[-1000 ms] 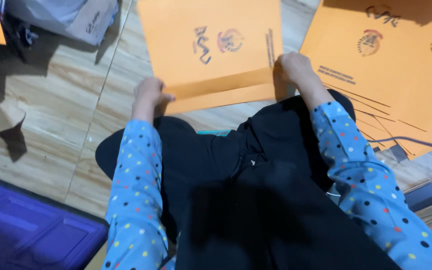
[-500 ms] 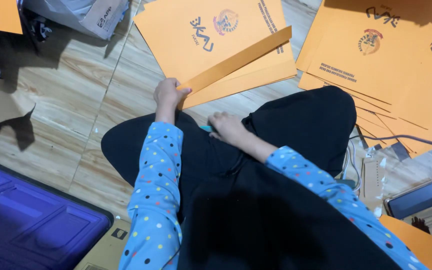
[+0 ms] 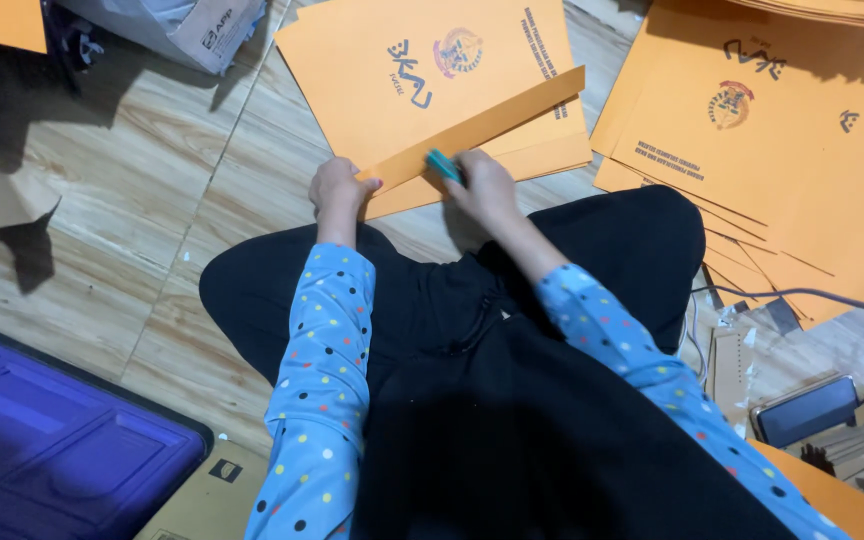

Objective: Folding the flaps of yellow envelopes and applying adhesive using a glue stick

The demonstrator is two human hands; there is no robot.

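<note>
Large orange paper envelope (image 3: 432,80) with folded flap, flat on wood-pattern floor just beyond both hands: left hand (image 3: 337,188) pinning flap's left end, right hand (image 3: 482,185) closed around small teal stick-shaped tool (image 3: 442,165) pressed on flap.

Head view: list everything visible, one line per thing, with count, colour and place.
Orange paper envelope with folded flap: one, orange, on the floor ahead of the hands.
Small teal stick-shaped tool: one, teal, on the flap.
Spread stack of orange paper envelopes: several, orange, floor at right.
Blue plastic tray: one, blue, lower left.
Brown cardboard box: one, brown, top left.
Dark phone: one, dark, lower right.
Wood-look floor: pale brown.
Left hand: pressing the flap's left end.
Right hand: gripping the teal tool.
</note>
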